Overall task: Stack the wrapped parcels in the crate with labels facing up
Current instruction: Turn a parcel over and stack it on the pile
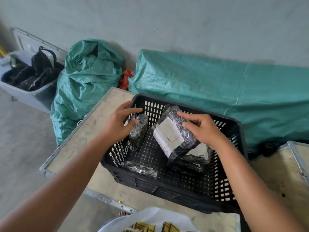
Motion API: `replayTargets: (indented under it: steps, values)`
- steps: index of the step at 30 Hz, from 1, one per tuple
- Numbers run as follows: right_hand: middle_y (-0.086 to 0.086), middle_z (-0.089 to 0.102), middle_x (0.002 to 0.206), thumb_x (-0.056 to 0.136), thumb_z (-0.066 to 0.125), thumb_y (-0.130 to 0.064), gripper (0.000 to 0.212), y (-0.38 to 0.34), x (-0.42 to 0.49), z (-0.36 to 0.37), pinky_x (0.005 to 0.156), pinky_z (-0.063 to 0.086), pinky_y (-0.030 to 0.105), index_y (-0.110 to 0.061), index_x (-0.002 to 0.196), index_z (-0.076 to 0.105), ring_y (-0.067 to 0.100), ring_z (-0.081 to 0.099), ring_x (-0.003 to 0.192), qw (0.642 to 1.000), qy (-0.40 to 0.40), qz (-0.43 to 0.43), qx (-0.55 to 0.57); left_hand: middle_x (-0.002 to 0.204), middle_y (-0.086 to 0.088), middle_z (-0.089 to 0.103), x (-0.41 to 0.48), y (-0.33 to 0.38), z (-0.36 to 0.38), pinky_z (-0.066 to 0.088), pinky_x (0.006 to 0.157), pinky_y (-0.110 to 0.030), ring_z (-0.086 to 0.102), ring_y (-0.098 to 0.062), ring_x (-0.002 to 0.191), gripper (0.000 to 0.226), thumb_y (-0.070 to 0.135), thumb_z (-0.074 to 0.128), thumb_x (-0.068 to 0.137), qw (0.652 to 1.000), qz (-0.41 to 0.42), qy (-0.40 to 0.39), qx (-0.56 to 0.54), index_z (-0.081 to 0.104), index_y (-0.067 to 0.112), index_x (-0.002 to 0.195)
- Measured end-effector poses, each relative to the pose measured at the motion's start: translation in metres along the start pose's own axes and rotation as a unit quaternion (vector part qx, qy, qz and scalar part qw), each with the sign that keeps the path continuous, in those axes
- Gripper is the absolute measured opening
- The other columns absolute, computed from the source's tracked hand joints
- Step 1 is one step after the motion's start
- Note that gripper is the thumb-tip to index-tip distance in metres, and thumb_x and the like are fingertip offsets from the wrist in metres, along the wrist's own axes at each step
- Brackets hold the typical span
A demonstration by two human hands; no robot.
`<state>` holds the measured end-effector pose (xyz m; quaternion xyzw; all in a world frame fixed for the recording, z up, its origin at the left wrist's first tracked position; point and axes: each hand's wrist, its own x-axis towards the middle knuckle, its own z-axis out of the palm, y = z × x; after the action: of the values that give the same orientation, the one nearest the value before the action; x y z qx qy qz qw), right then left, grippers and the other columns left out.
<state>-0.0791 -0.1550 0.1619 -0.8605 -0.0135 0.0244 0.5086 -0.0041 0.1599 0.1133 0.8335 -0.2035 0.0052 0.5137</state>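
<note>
A black slotted crate (189,196) stands on a plywood board. My right hand (203,129) grips a black wrapped parcel with a white label (170,136), tilted over the crate's middle, label facing up and left. Under it lies another labelled parcel (199,152). My left hand (121,122) hovers at the crate's left rim, fingers spread, fingertips close to a narrow black parcel (138,133) that leans against the left wall. One more black parcel (139,169) lies along the near wall.
The plywood board with metal edging (87,129) carries the crate. Green woven sacks (87,81) and a green tarp (234,91) lie behind it. A grey tub of black items (28,86) sits far left. A white bag (155,218) is at the bottom edge.
</note>
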Motion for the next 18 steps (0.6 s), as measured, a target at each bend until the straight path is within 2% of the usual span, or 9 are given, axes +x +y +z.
replayTargets:
  steps: [2,3,4,5,6,8,10,14,18]
  values:
    - [-0.010,0.076,0.118,0.096,0.068,-0.017,0.042,-0.014,-0.003,-0.020,0.059,0.055,0.019,-0.055,0.113,0.072,0.016,0.062,0.056,1.000,-0.007,-0.012,0.026,0.157,0.017,0.038,0.003,0.027,0.009,0.040,0.109,-0.036,0.032,-0.005,0.148,0.034,0.041,0.079,0.084,0.993,0.003,-0.066,-0.094,0.072,0.047,0.117]
    - [0.006,0.075,0.122,0.096,0.068,-0.018,0.038,-0.020,-0.003,-0.030,0.071,0.062,0.038,-0.050,0.115,0.074,0.039,0.062,0.067,0.999,-0.016,-0.015,0.037,0.156,0.021,0.038,0.005,0.040,0.012,0.041,0.107,-0.032,0.029,-0.002,0.149,0.036,0.045,0.081,0.081,0.985,0.005,-0.102,-0.141,0.074,0.042,0.116]
    - [0.019,0.071,0.125,0.095,0.068,-0.019,0.035,-0.024,-0.002,-0.039,0.082,0.060,0.049,-0.046,0.116,0.075,0.049,0.062,0.078,0.998,-0.031,-0.018,0.052,0.154,0.024,0.041,0.008,0.052,0.014,0.040,0.106,-0.030,0.025,0.000,0.150,0.038,0.045,0.083,0.079,0.973,0.007,-0.138,-0.183,0.076,0.037,0.116]
    - [0.021,0.069,0.128,0.095,0.068,-0.019,0.033,-0.027,-0.002,-0.047,0.094,0.053,0.061,-0.043,0.116,0.076,0.055,0.063,0.094,0.996,-0.044,-0.025,0.068,0.153,0.024,0.044,0.011,0.061,0.017,0.039,0.108,-0.032,0.022,0.000,0.151,0.038,0.041,0.084,0.079,0.963,0.009,-0.174,-0.206,0.076,0.034,0.116]
    - [0.012,0.070,0.130,0.093,0.069,-0.019,0.033,-0.031,-0.001,-0.053,0.102,0.047,0.065,-0.041,0.116,0.077,0.055,0.061,0.110,0.994,-0.052,-0.033,0.088,0.153,0.018,0.047,0.015,0.069,0.020,0.036,0.112,-0.035,0.021,-0.002,0.152,0.037,0.032,0.083,0.083,0.956,0.015,-0.206,-0.210,0.076,0.030,0.119]
    - [-0.004,0.072,0.129,0.087,0.069,-0.019,0.033,-0.037,0.001,-0.059,0.112,0.042,0.058,-0.038,0.113,0.079,0.035,0.062,0.126,0.989,-0.063,-0.047,0.123,0.150,0.003,0.055,0.021,0.078,0.029,0.038,0.113,-0.035,0.033,-0.014,0.149,0.038,0.015,0.077,0.088,0.952,0.047,-0.238,-0.187,0.073,0.020,0.126]
    - [-0.005,0.072,0.128,0.087,0.069,-0.017,0.033,-0.038,0.006,-0.061,0.113,0.042,0.048,-0.036,0.112,0.080,0.016,0.064,0.125,0.986,-0.072,-0.043,0.146,0.135,0.005,0.067,0.025,0.081,0.035,0.048,0.103,-0.027,0.057,-0.017,0.132,0.041,0.003,0.072,0.089,0.952,0.064,-0.227,-0.193,0.069,0.016,0.128]
    - [-0.006,0.072,0.129,0.090,0.074,-0.021,0.028,-0.023,0.017,-0.062,0.111,0.045,0.038,-0.036,0.112,0.079,0.011,0.064,0.124,0.984,-0.062,-0.027,0.165,0.129,0.016,0.069,0.032,0.066,0.044,0.053,0.093,-0.021,0.064,-0.007,0.119,0.039,-0.001,0.069,0.092,0.949,0.018,-0.203,-0.241,0.076,0.025,0.120]
    - [-0.014,0.067,0.135,0.083,0.078,-0.031,0.040,0.000,0.023,-0.047,0.115,0.041,0.035,-0.040,0.122,0.074,0.006,0.058,0.131,0.980,0.009,-0.021,0.197,0.128,0.016,0.070,0.037,0.038,0.058,0.057,0.093,-0.030,0.064,-0.009,0.120,0.041,0.009,0.069,0.092,0.949,-0.062,-0.143,-0.276,0.076,0.041,0.116]
